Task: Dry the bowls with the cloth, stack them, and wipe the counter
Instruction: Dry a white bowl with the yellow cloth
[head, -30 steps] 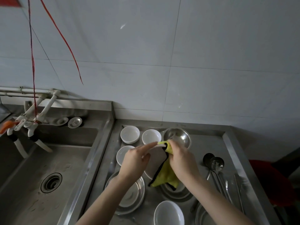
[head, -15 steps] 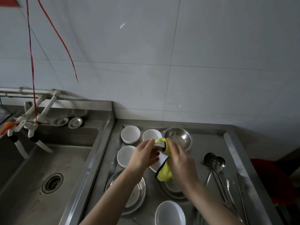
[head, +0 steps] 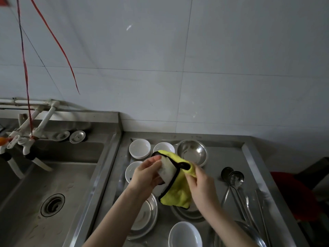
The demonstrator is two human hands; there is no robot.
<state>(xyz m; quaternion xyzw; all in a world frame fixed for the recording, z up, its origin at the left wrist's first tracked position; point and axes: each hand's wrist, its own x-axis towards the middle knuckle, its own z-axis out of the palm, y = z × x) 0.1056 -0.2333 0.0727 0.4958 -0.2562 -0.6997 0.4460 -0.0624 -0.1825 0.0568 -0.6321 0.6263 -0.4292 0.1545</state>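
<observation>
My left hand [head: 146, 177] grips a small white bowl [head: 166, 171] tilted on its side above the steel counter [head: 219, 157]. A yellow cloth with a black edge [head: 178, 189] drapes over the bowl's rim and hangs down; my right hand [head: 199, 182] pinches it against the bowl. Other white bowls rest on the counter: one at the back left [head: 139, 148], one beside it [head: 164, 147], one partly behind my left hand [head: 130, 171], one near the front [head: 185, 235].
A steel bowl [head: 192, 152] sits at the back. Steel plates [head: 147, 216] lie under my arms. Ladles and utensils [head: 233, 180] lie at the right. A sink [head: 44, 189] with white taps [head: 26, 138] is on the left. Red strings [head: 25, 68] hang down.
The bowl has been turned in my left hand and the cloth has shifted over its rim. My right hand moved right and down along the cloth.
</observation>
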